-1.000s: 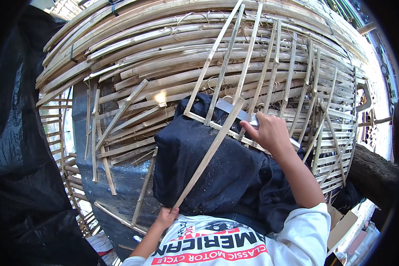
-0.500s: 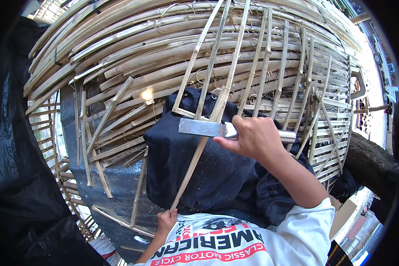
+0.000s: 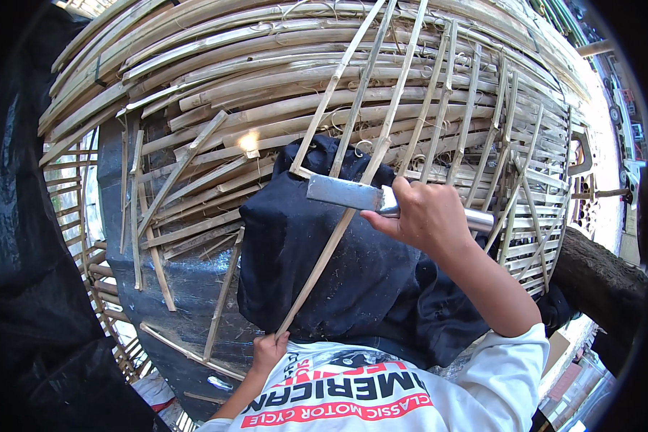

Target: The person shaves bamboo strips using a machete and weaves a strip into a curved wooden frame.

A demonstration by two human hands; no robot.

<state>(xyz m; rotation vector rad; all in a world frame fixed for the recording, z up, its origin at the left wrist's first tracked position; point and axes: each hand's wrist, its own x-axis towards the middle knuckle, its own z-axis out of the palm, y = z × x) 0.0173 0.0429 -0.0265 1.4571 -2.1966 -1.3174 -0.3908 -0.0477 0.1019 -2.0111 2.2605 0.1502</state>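
My right hand point(image 3: 428, 216) is closed round the metal tube handle of a broad-bladed knife point(image 3: 342, 193). Its flat grey blade lies crosswise over a long bamboo strip point(image 3: 318, 270), touching or just above it. Near my waist, my left hand point(image 3: 268, 351) grips the lower end of that strip. From there the strip slants up and away, under the blade and over the dark cloth point(image 3: 295, 245) across my lap. Beside its far part, more thin strips point(image 3: 356, 93) point away from me.
Long split bamboo pieces point(image 3: 266, 93) lie stacked across the far side. Several loose strips point(image 3: 187, 169) rest on a dark sheet point(image 3: 133, 266) at the left. A thick log point(image 3: 601, 270) lies at the right, and black sheeting point(image 3: 29, 237) hangs at the far left.
The whole view has shifted slightly, so the bamboo appears higher and farther right. Both hands keep their grips, and the blade stays across the strip at nearly the same place.
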